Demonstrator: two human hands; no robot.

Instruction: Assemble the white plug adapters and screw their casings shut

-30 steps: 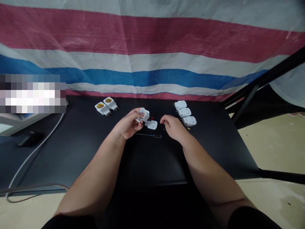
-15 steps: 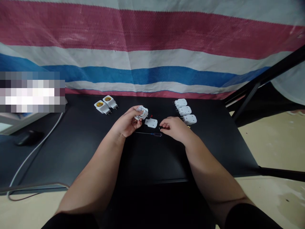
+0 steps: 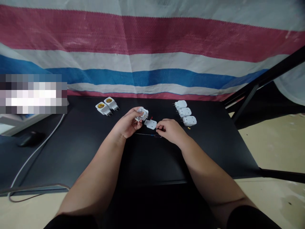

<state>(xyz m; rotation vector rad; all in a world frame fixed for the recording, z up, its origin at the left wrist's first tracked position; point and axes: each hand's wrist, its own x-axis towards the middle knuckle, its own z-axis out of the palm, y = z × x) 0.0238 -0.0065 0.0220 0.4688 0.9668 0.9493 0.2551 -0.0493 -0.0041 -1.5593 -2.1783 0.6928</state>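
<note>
My left hand (image 3: 128, 124) is closed around an opened white plug housing (image 3: 143, 113), its hollow inner side showing. On the black table just right of it lies a flat white cover plate (image 3: 151, 124) with small holes. My right hand (image 3: 172, 130) is beside the plate's right edge, thumb and fingertips pinched together; whatever they hold is too small to make out. A thin screwdriver (image 3: 152, 135) lies below the plate, its handle end close under my right hand. A small red piece (image 3: 151, 118) sits behind the plate.
Two white plug-in lamp sockets (image 3: 103, 108) with brass-coloured openings lie at the back left. Three white plug bodies (image 3: 185, 112) form a row at the right, with tiny brass pieces (image 3: 189, 128) in front. Further left are a black mouse (image 3: 30, 139) and a grey cable (image 3: 49, 133).
My right hand has moved slightly left to the cover plate's edge, and its fingertips have come together. The left hand still holds the housing in about the same place.
</note>
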